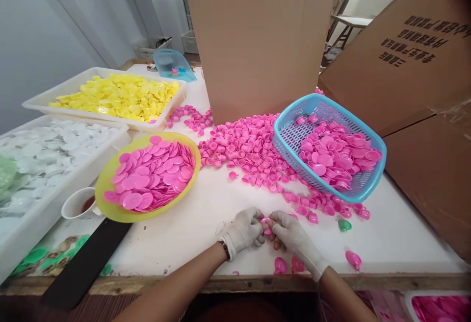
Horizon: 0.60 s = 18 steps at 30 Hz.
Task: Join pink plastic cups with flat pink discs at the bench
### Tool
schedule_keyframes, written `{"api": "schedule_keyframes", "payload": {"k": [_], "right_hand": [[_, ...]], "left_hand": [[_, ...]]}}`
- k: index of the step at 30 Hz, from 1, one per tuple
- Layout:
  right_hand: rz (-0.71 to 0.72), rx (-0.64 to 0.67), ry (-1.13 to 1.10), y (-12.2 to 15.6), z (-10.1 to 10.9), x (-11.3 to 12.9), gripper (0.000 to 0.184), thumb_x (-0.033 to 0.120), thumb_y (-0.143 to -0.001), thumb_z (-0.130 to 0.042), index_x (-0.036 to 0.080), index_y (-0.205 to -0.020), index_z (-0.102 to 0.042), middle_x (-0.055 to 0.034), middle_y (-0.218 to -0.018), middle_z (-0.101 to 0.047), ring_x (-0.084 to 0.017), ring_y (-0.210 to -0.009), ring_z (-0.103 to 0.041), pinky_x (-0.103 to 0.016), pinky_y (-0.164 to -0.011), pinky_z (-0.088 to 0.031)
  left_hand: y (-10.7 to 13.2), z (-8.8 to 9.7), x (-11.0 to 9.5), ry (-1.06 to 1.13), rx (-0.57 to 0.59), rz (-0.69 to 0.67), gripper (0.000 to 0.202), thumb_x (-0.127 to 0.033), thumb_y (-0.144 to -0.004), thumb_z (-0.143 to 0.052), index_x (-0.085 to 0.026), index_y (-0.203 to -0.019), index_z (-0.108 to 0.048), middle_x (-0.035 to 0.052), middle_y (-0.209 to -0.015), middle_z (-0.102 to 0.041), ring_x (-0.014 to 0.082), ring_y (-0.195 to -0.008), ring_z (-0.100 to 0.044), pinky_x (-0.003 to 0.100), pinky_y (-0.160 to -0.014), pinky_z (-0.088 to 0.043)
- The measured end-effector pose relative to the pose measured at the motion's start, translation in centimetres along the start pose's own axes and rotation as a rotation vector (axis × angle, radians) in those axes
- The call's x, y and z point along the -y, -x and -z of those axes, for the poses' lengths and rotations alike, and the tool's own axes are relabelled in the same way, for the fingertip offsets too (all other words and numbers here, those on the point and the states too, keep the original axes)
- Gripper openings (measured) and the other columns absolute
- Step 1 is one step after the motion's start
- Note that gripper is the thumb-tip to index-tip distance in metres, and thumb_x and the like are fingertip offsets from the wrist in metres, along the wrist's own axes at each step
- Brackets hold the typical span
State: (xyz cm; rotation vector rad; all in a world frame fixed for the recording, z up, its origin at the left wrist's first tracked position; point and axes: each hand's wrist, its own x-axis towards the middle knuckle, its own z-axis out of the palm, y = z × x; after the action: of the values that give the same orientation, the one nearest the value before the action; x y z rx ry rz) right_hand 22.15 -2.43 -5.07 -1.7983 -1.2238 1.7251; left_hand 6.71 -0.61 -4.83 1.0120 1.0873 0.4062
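Note:
My left hand and my right hand, both in white gloves with bare fingertips, meet near the table's front edge. Between their pinched fingers is a small pink plastic toy saucer; whether a cup is joined to it is hidden by the fingers. Just beyond lies a heap of pink toy cups. To the left, a yellow bowl holds flat pink saucers. At the right, a blue basket with more pink pieces rests tilted on the heap.
A tray of yellow pieces and a tray of white pieces stand at left. Near them are a white cup of dark liquid and a black strip. Cardboard boxes rise behind and right. A green piece lies nearby.

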Motion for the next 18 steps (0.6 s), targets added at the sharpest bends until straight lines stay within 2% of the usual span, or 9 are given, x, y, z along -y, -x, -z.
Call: {"api": "schedule_keyframes", "payload": {"k": [6,10,13,16,18], "right_hand": [[-0.070,0.143,-0.154,-0.1,0.4,0.6,0.025,0.043,-0.082,-0.053,0.021,-0.082,-0.041,0.0048,-0.059,-0.061,-0.010,-0.044,-0.059,-0.018,-0.040,-0.039],[-0.145,0.125,-0.129,-0.8,0.3,1.1,0.022,0.036,-0.080,-0.055,0.022,-0.080,-0.038,0.0062,-0.051,-0.059,-0.011,-0.041,-0.058,-0.019,-0.039,-0.041],[-0.132,0.155,-0.106,-1.2,0.5,1.1,0.023,0.034,-0.078,-0.056,0.022,-0.080,-0.038,0.0055,-0.052,-0.061,-0.012,-0.041,-0.059,-0.020,-0.040,-0.043],[-0.114,0.210,-0.147,-1.1,0.6,0.8,0.027,0.039,-0.077,-0.058,0.021,-0.083,-0.038,0.0038,-0.059,-0.064,-0.013,-0.047,-0.063,-0.022,-0.044,-0.047],[-0.116,0.194,-0.147,-1.1,0.6,0.6,0.029,0.041,-0.077,-0.058,0.022,-0.083,-0.038,0.0040,-0.059,-0.064,-0.014,-0.048,-0.064,-0.022,-0.043,-0.047]], "left_hand": [[-1.5,0.8,1.1,0.076,0.084,0.057,0.030,-0.036,-0.072,-0.064,-0.018,-0.087,-0.046,-0.0023,-0.057,-0.059,0.0095,-0.043,-0.055,0.019,-0.042,-0.044],[-2.1,1.0,0.3,0.047,0.090,0.144,0.027,-0.020,-0.070,-0.063,-0.018,-0.088,-0.044,-0.0055,-0.050,-0.056,0.0100,-0.039,-0.054,0.020,-0.041,-0.044],[-2.2,1.2,-0.2,0.002,0.116,0.176,0.026,-0.012,-0.068,-0.058,-0.018,-0.088,-0.042,-0.0044,-0.052,-0.057,0.0105,-0.039,-0.054,0.021,-0.041,-0.045],[-1.8,1.4,0.0,-0.054,0.150,0.106,0.030,-0.015,-0.068,-0.059,-0.019,-0.092,-0.042,-0.0041,-0.055,-0.058,0.0110,-0.044,-0.056,0.020,-0.043,-0.044],[-1.4,1.5,0.0,-0.134,0.156,0.040,0.034,-0.017,-0.066,-0.061,-0.020,-0.094,-0.042,-0.0045,-0.058,-0.059,0.0112,-0.048,-0.057,0.019,-0.044,-0.043]]}}
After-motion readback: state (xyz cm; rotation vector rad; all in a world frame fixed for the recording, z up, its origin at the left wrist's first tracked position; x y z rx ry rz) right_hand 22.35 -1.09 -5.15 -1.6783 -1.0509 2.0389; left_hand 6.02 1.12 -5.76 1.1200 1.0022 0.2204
